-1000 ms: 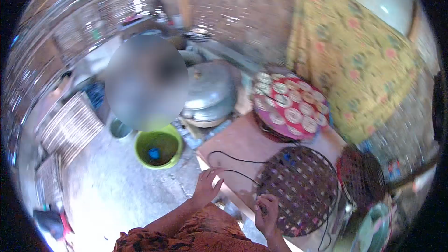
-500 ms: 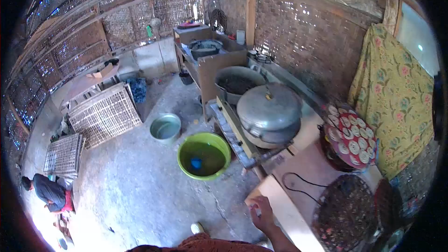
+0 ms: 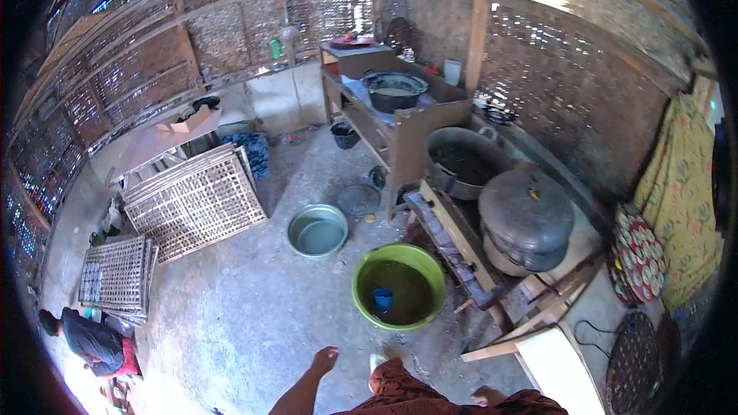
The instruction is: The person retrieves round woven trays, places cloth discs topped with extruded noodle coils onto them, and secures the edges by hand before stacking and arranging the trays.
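Note:
My left hand (image 3: 326,359) hangs low over the concrete floor, to the left of my patterned clothing (image 3: 400,384). Its fingers are loosely curled, with nothing visible in them. Only part of my right hand (image 3: 487,396) shows at the bottom, against the clothing; its fingers are too small and hidden to read. Ahead of my hands, a green basin (image 3: 436,275) holds dark liquid and a blue cup (image 3: 382,297). A grey-green basin (image 3: 295,241) of liquid stands beyond it to the left.
To the right are a large lidded pot (image 3: 526,211), an open pot (image 3: 438,146) and a low wooden table (image 3: 557,361) with a dark round woven tray (image 3: 632,361). Woven racks (image 3: 192,204) lean at left. A person (image 3: 92,342) is at the lower left.
The view has swung left and up, bringing in more of the room. My hands, earlier over the low table and dark tray, are now away from them, near my clothing.

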`<state>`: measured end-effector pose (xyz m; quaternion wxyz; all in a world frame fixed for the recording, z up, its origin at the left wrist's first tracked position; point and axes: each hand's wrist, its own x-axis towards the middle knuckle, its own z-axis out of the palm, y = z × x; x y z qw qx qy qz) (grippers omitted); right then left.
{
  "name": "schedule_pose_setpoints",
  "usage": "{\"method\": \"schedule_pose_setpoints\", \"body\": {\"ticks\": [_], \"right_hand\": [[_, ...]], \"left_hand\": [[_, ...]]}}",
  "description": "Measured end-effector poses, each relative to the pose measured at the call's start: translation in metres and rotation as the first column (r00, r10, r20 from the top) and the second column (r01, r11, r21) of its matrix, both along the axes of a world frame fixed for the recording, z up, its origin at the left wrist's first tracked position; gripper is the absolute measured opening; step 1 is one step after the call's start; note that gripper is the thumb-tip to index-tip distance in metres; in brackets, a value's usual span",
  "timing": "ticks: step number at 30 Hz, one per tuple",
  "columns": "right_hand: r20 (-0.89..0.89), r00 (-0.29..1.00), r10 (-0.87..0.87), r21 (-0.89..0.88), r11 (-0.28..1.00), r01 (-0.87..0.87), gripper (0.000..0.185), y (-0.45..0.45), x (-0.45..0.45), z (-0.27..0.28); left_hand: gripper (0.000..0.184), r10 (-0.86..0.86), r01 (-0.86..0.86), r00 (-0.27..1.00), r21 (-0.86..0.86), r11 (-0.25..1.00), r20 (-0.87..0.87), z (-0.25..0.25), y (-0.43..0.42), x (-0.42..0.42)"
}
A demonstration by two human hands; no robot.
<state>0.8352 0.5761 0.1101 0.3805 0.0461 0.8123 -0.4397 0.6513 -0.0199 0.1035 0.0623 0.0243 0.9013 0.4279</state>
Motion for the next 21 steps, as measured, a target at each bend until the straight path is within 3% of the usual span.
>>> {"method": "schedule_pose_setpoints", "body": {"ticks": [1,2,3,4,5,7,8,9,10,11,12,14,15,16,17,18,20,21], "right_hand": [[0.157,0.987,-0.021,0.055,0.998,0.012,0.044,-0.004,-0.013,0.007],[-0.183,0.958,0.22,0.08,0.975,-0.208,0.042,0.001,-0.02,0.006],[0.187,0.964,-0.189,0.249,0.958,0.14,0.041,0.022,-0.033,-0.078],[0.2,0.963,-0.178,0.259,0.958,0.124,0.041,0.009,-0.074,-0.078],[0.215,0.975,-0.064,0.349,0.937,-0.015,0.037,-0.003,-0.112,-0.075],[0.264,0.893,0.364,0.545,0.708,-0.449,0.03,-0.035,-0.207,-0.086],[0.293,0.765,0.573,0.606,0.508,-0.612,0.028,-0.054,-0.258,-0.097],[0.308,0.625,0.717,0.654,0.317,-0.687,0.026,-0.079,-0.307,-0.111],[0.274,0.536,0.798,0.709,0.209,-0.674,0.025,-0.115,-0.358,-0.121],[0.119,0.626,0.771,0.781,0.317,-0.538,0.022,-0.175,-0.411,-0.105],[-0.051,0.689,0.723,0.827,0.418,-0.377,0.021,-0.229,-0.465,-0.092],[-0.313,0.786,0.533,0.669,0.711,-0.216,0.026,-0.348,-0.571,-0.066],[-0.359,0.684,0.635,0.697,0.67,-0.256,0.024,-0.403,-0.616,-0.053],[-0.437,0.488,0.755,0.668,0.636,-0.386,0.021,-0.46,-0.656,-0.045],[-0.479,0.018,0.877,0.758,0.425,-0.495,0.018,-0.508,-0.696,-0.03],[-0.574,0.288,0.767,0.613,0.635,-0.47,0.017,-0.566,-0.729,-0.043],[-0.689,0.48,0.543,0.327,0.824,-0.463,0.018,-0.658,-0.775,-0.018],[-0.689,0.475,0.548,0.33,0.82,-0.467,0.018,-0.683,-0.796,-0.003]], "left_hand": [[0.026,-0.03,0.033,0.998,-0.049,0.998,0.055,-0.008,-0.005,-0.019],[0.028,-0.023,0.027,0.994,-0.038,0.999,0.102,-0.004,-0.009,-0.031],[0.03,-0.058,0.072,0.979,-0.064,0.995,0.195,0.004,-0.02,-0.04],[0.032,-0.092,0.12,0.954,-0.081,0.989,0.284,-0.006,-0.03,-0.049],[0.032,-0.08,0.107,0.95,-0.073,0.992,0.302,-0.011,-0.047,-0.049],[0.035,-0.419,0.527,0.813,-0.207,0.824,0.404,-0.047,-0.104,-0.063],[0.037,-0.304,0.504,0.731,-0.184,0.844,0.611,-0.021,-0.132,-0.064],[0.039,-0.219,0.413,0.715,-0.148,0.898,0.664,0.008,-0.165,-0.063],[0.041,-0.13,0.299,0.733,-0.145,0.943,0.668,-0.009,-0.209,-0.058],[0.038,-0.275,0.508,0.752,-0.26,0.821,0.599,-0.017,-0.252,-0.063],[0.034,0.079,0.048,0.674,-0.15,0.988,0.735,0.001,-0.284,-0.066],[0.022,0.384,-0.206,0.838,-0.425,0.881,0.389,0.016,-0.344,-0.079],[0.022,0.355,-0.021,0.841,-0.632,0.775,0.408,0.021,-0.371,-0.093],[0.021,0.324,0.173,0.839,-0.779,0.603,0.437,0.025,-0.4,-0.107],[0.021,0.356,0.197,0.794,-0.762,0.616,0.493,0.025,-0.419,-0.116],[0.02,0.407,0.127,0.743,-0.709,0.693,0.531,0.023,-0.434,-0.13],[0.019,0.465,-0.059,0.668,-0.581,0.811,0.581,0.016,-0.457,-0.162],[0.019,0.45,-0.104,0.659,-0.52,0.848,0.602,0.01,-0.467,-0.179]]}}
